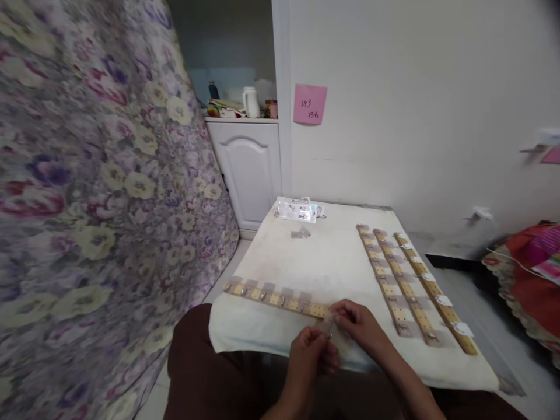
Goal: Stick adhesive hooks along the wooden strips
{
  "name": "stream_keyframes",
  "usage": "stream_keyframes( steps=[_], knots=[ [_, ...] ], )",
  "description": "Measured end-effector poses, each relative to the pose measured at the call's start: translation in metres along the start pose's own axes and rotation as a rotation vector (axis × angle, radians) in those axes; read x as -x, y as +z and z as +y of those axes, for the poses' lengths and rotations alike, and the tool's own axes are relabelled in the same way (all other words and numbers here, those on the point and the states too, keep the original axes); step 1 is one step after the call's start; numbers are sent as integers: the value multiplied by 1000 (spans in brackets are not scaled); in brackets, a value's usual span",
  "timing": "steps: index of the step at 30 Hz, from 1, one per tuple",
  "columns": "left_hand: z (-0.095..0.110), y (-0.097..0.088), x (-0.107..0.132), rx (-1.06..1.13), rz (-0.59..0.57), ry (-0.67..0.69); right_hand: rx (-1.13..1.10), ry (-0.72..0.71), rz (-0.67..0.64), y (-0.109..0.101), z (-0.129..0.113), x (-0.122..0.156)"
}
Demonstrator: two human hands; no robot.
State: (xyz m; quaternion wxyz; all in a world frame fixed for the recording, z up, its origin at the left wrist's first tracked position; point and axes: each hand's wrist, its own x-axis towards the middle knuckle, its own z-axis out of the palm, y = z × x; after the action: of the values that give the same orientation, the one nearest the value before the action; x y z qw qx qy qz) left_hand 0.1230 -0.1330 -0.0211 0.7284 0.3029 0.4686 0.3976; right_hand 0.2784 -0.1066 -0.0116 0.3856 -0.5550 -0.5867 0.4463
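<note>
My left hand (311, 350) and my right hand (356, 322) meet at the near edge of a small table covered with a pale cloth (332, 262). Both pinch a small clear packet with a tiny metal piece (330, 331) between their fingertips. Just beyond the hands lies a wooden perforated strip (275, 298) with several clear packets fixed along it, its right end touching my right fingers. Three more such strips (406, 286) lie side by side on the right half of the cloth.
A pile of clear packets (297, 210) and a loose one (300, 233) lie at the far side. A flowered fabric (87, 192) hangs on the left. A white cabinet (247, 169), a pink note (310, 104) on the wall, and bright bedding (529, 280) at right.
</note>
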Motion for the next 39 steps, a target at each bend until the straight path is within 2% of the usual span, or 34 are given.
stream_keyframes(
  steps=[4, 9, 15, 39],
  knots=[
    [-2, 8, -10, 112, 86, -45, 201, -75, 104, 4, 0, -14],
    [0, 18, -21, 132, 192, -75, 332, -145, 121, 7, 8, -33],
    [-4, 17, -33, 102, 268, -76, 375, -147, 107, 10, 27, -42],
    [-5, 15, -39, -70, 279, -89, 461, -152, 140, 18, 36, -36]
  ],
)
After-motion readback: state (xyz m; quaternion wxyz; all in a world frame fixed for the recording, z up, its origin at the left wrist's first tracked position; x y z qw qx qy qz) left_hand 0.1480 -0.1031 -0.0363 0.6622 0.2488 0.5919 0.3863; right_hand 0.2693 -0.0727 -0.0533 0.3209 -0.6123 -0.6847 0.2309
